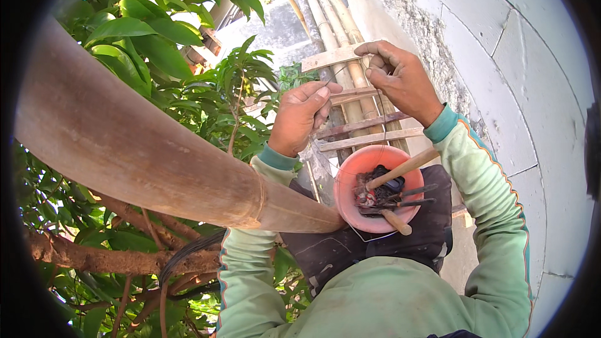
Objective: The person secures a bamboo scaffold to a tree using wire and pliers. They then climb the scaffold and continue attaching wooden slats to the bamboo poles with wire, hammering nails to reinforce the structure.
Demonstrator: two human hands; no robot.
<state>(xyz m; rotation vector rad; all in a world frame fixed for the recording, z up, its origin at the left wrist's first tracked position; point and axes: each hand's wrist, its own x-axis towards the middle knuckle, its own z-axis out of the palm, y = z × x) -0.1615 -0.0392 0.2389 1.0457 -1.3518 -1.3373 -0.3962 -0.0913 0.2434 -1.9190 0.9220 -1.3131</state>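
My left hand (pixel 297 117) is closed in a pinch, with a thin dark wire (pixel 381 105) running from its fingertips. The same wire passes to my right hand (pixel 405 82), whose thumb and forefinger are pinched on it a little higher and farther right. From there the wire hangs in a loose curve toward a pink bucket (pixel 345 195) at my lap. Inside the bucket lie two wooden handles (pixel 408 168), several dark tool handles (pixel 413 197) and some black items. What the wooden handles belong to is hidden.
A thick bamboo pole (pixel 156 144) slants across my left side to the bucket. Bamboo poles with wooden crosspieces (pixel 369 122) stretch ahead below my hands. A pale block wall (pixel 519 87) rises on the right. Leafy branches (pixel 125 263) and a black cable bundle (pixel 188 251) are at left.
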